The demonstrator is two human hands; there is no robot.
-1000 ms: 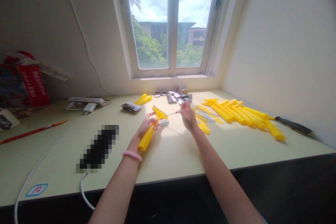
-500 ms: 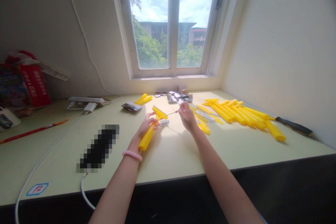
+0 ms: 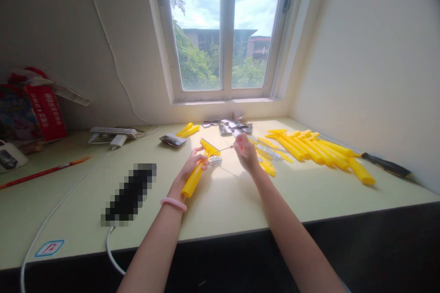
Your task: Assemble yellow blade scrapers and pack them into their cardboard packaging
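My left hand [image 3: 193, 165] is closed round a yellow scraper [image 3: 194, 180], its wide head up and its hollow handle end pointing down toward me. Fingers of my right hand [image 3: 246, 152] pinch a thin metal rod like a screwdriver [image 3: 227, 148], whose tip reaches the scraper's head. Below and between the hands lies a small heap of silvery screws [image 3: 216, 160]. Just right of my right hand are flat yellow and grey pieces [image 3: 268, 153]. A pink coiled band [image 3: 173, 203] circles my left wrist.
Yellow handles [image 3: 309, 146] lie in a row at the right, beside a black-handled tool [image 3: 387, 165]. Dark metal pieces [image 3: 235, 127] sit under the window. A small packet [image 3: 173, 140], power strip [image 3: 113, 132], pixelated dark object [image 3: 130, 194] and cables are at the left.
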